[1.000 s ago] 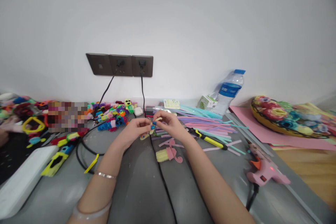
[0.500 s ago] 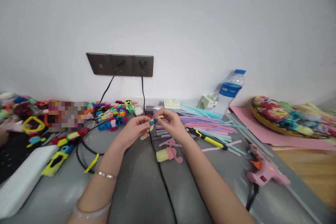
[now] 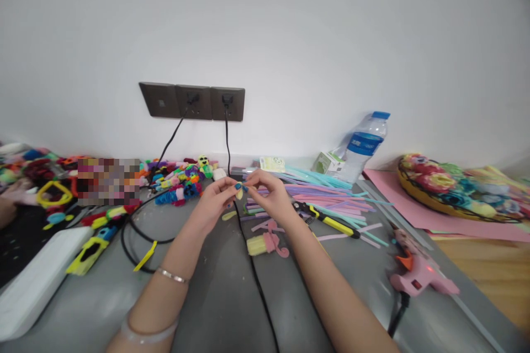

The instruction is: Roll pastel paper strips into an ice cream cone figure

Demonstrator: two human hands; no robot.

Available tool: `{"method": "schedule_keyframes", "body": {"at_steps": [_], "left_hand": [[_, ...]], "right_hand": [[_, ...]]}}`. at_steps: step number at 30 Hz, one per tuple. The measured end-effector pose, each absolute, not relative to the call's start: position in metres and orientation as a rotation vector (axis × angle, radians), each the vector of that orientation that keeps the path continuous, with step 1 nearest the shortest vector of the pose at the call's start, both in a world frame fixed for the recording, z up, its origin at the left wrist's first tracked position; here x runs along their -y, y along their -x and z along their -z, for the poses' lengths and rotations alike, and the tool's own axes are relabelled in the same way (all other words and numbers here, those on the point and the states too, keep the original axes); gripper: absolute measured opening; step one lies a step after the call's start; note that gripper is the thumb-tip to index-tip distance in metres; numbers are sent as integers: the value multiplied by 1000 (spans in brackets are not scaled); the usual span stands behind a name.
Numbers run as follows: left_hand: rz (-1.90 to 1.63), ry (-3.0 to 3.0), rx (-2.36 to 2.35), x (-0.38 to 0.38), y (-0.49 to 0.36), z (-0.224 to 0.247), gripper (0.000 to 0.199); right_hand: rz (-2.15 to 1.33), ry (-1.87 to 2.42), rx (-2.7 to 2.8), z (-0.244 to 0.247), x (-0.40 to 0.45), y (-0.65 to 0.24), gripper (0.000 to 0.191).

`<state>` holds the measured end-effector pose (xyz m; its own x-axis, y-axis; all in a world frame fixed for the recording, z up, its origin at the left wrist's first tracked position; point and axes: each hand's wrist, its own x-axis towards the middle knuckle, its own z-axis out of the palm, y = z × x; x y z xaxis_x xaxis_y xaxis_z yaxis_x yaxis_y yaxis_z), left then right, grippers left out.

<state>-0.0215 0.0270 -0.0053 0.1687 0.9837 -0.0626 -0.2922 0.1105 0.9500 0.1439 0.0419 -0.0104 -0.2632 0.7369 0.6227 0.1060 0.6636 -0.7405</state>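
Observation:
My left hand (image 3: 215, 201) and my right hand (image 3: 267, 190) meet fingertip to fingertip above the middle of the grey table. Between them is a small pale yellow piece of pipe cleaner (image 3: 239, 193), pinched by both hands and mostly covered by the fingers. Just below, another short yellow pipe cleaner (image 3: 228, 215) lies beside the black cable (image 3: 257, 281). A pale yellow and pink pipe-cleaner figure (image 3: 264, 244) with a curled end rests under my right wrist. Behind and right of that wrist spreads a bundle of pastel pipe cleaners (image 3: 331, 198), with yellow-black pliers (image 3: 331, 220) on it.
A pink glue gun (image 3: 422, 273) with a lit red light lies at right. Behind stand a water bottle (image 3: 366, 146) and a basket of flowers (image 3: 447, 187). At left are colourful pipe-cleaner figures (image 3: 178, 193), a white box (image 3: 43, 281) and part of another person's hand (image 3: 19, 196).
The yellow piece between my fingers shows less of its length now, with only a small rounded bit visible. Both hands stay pinched together in nearly the same place.

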Motion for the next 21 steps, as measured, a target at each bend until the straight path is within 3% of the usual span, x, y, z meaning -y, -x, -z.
{"method": "schedule_keyframes", "body": {"at_steps": [21], "left_hand": [[-1321, -759, -895, -27, 14, 7, 38]], "right_hand": [[-717, 795, 1726, 16, -46, -144, 18]]}}
